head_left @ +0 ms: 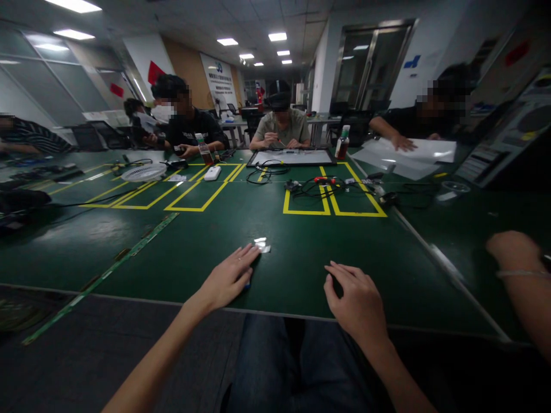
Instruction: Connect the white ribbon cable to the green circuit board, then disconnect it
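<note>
My left hand [228,277] lies palm down near the front edge of the green table [293,241], its fingers stretched out. Its fingertips meet a small, shiny, clear piece [262,245] that looks like plastic film. A bit of something blue [247,284] shows beneath this hand; most of it is hidden. To the right, my right hand [357,295] is just over the tabletop, fingers loosely bent with a gap between thumb and forefinger. Nothing shows in it.
A long green strip [116,264] crosses the table at left and juts past its edge. Yellow tape outlines [307,213], black cables [275,167], a red-handled tool [325,180] and two bottles [342,143] lie farther back. Co-workers sit around; one forearm [523,275] is close at right.
</note>
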Action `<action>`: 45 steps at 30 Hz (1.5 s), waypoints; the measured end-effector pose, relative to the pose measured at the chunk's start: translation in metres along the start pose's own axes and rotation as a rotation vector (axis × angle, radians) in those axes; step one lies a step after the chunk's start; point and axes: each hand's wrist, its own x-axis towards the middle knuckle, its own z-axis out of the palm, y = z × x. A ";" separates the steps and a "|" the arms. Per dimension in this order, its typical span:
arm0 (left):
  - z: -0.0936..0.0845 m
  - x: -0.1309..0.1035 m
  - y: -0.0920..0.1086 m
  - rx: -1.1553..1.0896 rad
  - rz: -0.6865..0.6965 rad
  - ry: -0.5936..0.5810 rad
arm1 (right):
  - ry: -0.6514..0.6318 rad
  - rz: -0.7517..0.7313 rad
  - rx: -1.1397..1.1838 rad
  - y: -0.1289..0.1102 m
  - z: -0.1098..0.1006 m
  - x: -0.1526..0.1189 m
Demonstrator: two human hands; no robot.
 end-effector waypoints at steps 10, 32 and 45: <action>0.015 0.010 0.090 -0.018 0.334 -0.163 | -0.001 -0.006 -0.008 -0.003 -0.001 0.001; 0.020 0.001 0.078 0.049 0.063 0.046 | -0.014 0.006 0.005 -0.003 -0.004 0.001; -0.066 -0.120 -0.207 0.352 -1.099 0.331 | -0.004 0.005 0.029 -0.004 -0.004 0.001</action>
